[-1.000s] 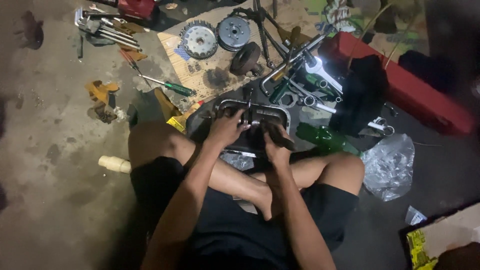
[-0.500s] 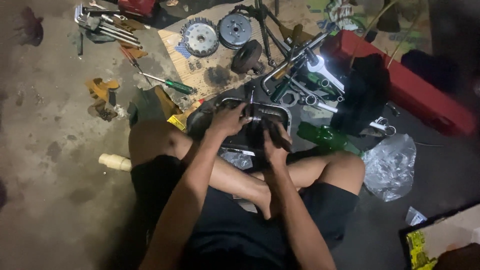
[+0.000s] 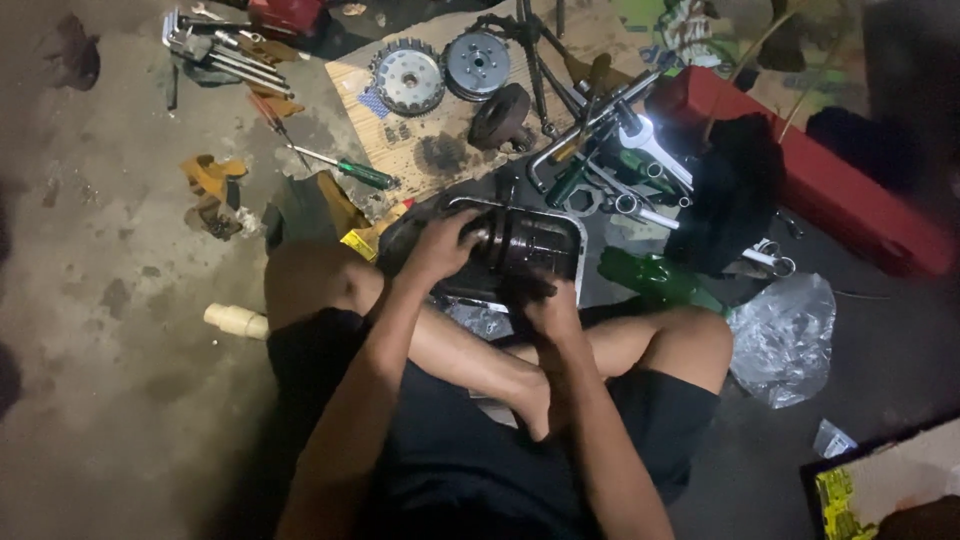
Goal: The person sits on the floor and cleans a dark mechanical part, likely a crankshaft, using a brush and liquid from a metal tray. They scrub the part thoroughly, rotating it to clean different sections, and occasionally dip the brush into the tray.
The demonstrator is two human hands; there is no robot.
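The person sits cross-legged on a stained concrete floor [image 3: 110,330]. Both hands meet over a shallow dark metal tray [image 3: 574,262] just beyond the crossed shins.

**Work piece.** A dark, ribbed, cylindrical metal part [image 3: 520,238] lies between the hands, over the tray. Its long axis runs roughly side to side, level with the floor. One end points toward the left hand, the other toward the tray's far-right wall. Which end is the working face cannot be told; the part is dark and partly covered.

**Left hand.** The left hand [image 3: 442,243] is curled over the near-left end of the cylinder, fingers wrapped on its upper surface. It is closed on the part.

**Right hand.** The right hand [image 3: 548,305] sits below and slightly right of the cylinder, touching its underside or the tray edge. Fingers are bent; whether they grip the part or a small tool cannot be told.

**Relation.** The left hand is the nearer and holds the cylinder along its axis; the right hand approaches across that axis from below.

**Surroundings.**
- Ahead of the left hand: a green-handled screwdriver [image 3: 345,168] and two round toothed clutch discs [image 3: 408,78] on a brown cardboard sheet [image 3: 440,150].
- Ahead of the right hand: a cluster of chrome wrenches [image 3: 640,150] and a long red box [image 3: 850,215].
- Right of the right hand: a crumpled clear plastic bag [image 3: 785,335].
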